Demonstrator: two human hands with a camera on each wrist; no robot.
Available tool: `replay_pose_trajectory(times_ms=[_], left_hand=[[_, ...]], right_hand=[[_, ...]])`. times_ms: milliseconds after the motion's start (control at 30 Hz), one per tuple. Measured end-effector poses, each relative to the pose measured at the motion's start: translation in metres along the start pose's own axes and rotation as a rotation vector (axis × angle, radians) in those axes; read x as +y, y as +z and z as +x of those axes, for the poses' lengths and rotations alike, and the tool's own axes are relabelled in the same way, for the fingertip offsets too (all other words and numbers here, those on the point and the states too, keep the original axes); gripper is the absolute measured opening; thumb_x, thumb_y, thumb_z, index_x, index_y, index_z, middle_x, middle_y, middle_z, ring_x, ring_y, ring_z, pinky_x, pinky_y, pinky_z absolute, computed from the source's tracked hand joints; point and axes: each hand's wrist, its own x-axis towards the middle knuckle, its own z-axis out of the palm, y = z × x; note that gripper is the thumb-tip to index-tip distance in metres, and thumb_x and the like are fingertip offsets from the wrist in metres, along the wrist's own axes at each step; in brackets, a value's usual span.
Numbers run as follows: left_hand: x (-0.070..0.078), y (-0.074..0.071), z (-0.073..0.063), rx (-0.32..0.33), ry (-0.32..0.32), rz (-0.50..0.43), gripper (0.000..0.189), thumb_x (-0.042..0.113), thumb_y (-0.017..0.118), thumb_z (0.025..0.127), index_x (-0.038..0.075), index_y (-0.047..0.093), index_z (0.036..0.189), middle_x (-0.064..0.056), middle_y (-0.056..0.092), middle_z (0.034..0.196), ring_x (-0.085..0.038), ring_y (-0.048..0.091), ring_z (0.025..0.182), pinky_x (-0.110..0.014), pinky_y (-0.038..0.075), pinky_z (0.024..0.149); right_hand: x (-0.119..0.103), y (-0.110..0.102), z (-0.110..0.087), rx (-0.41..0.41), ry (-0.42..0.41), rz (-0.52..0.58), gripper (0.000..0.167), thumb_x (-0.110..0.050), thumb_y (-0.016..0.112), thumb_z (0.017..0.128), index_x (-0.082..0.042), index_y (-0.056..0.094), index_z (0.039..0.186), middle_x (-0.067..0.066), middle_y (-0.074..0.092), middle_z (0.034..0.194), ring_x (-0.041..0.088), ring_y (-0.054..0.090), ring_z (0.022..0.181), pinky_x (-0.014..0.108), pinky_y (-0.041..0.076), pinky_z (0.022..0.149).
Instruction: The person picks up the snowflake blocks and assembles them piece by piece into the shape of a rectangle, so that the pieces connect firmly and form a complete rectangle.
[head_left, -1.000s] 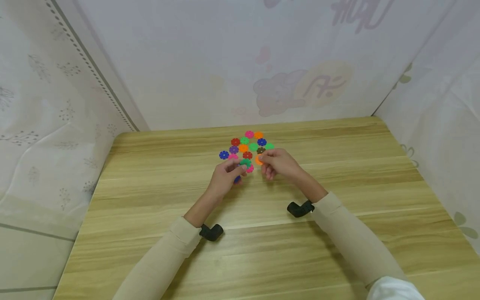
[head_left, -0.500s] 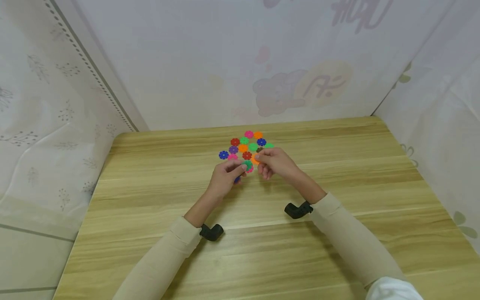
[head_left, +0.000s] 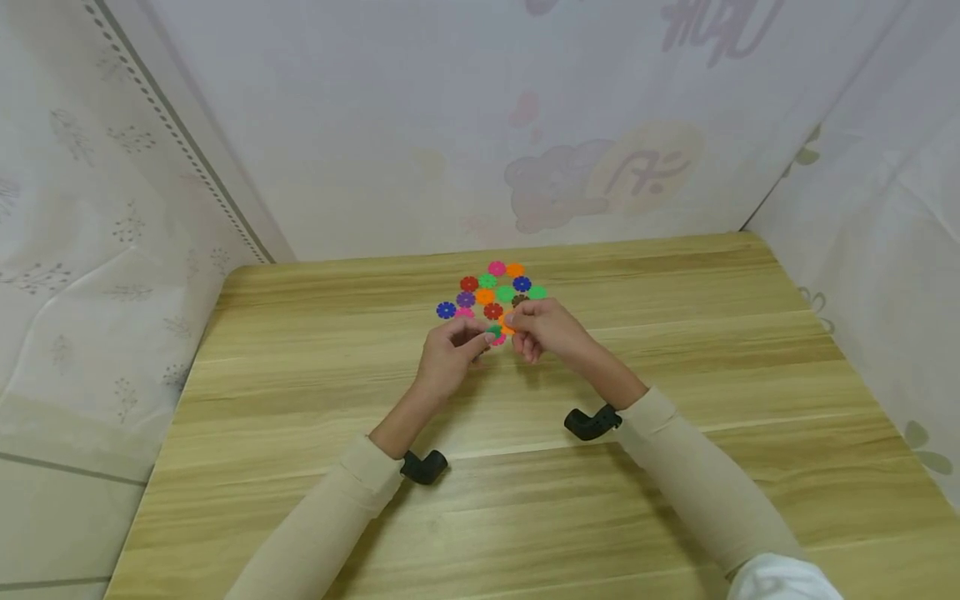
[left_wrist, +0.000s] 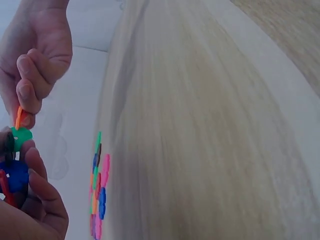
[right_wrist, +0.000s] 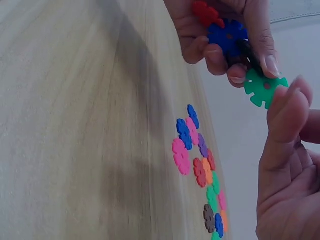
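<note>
My left hand (head_left: 447, 358) holds a short chain of notched plastic snowflake discs. In the right wrist view the chain runs from a red disc (right_wrist: 206, 12) through a blue disc (right_wrist: 226, 36) and a black disc (right_wrist: 249, 56) to a green disc (right_wrist: 256, 89) at its end. Close by on the right, my right hand (head_left: 555, 332) pinches an orange disc (left_wrist: 19, 118) between thumb and forefinger. Seen edge-on in the left wrist view, the orange disc meets the green one's rim; whether their notches are engaged I cannot tell.
Several loose discs lie flat on the wooden table beyond the hands, among them a purple disc (head_left: 466, 299), a red disc (head_left: 492, 311) and a pink disc (head_left: 497, 268). A patterned cloth wall (head_left: 420, 183) rises behind the table's far edge.
My right hand has moved slightly left, bringing the orange disc up to the green one. The left hand has stayed nearly in place; the green disc in it has tilted, and its blue disc is now hidden from the head view.
</note>
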Motion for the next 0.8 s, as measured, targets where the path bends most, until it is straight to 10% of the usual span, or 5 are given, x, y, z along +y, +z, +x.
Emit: replay_pose_trajectory(times_ms=[300,800], left_hand=[[0.0076,0.0044,-0.0046,0.029,0.096,0.056,0.008,0.008,0.067,0.092,0.001,0.067,0.095,-0.010,0.063,0.082,-0.017,0.053,0.069,-0.020,0.046,0.059],[0.0025,-0.0004,-0.0032,-0.073,-0.037,-0.036,0.028,0.024,0.064,0.095,0.009,0.058,0.118,-0.030,0.064,0.100,-0.049,0.060,0.082,-0.034,0.051,0.060]], right_hand=[[0.0024,0.0050,0.0018,0.012,-0.037,0.027,0.029,-0.018,0.052,0.100,0.009,0.055,0.088,0.003,0.055,0.057,0.012,0.048,0.043,0.023,0.045,0.043],[-0.0003,-0.0015,0.0008,-0.005,-0.029,-0.093,0.039,-0.029,0.059,0.097,0.009,0.060,0.094,0.009,0.062,0.068,0.018,0.056,0.051,0.033,0.055,0.053]])
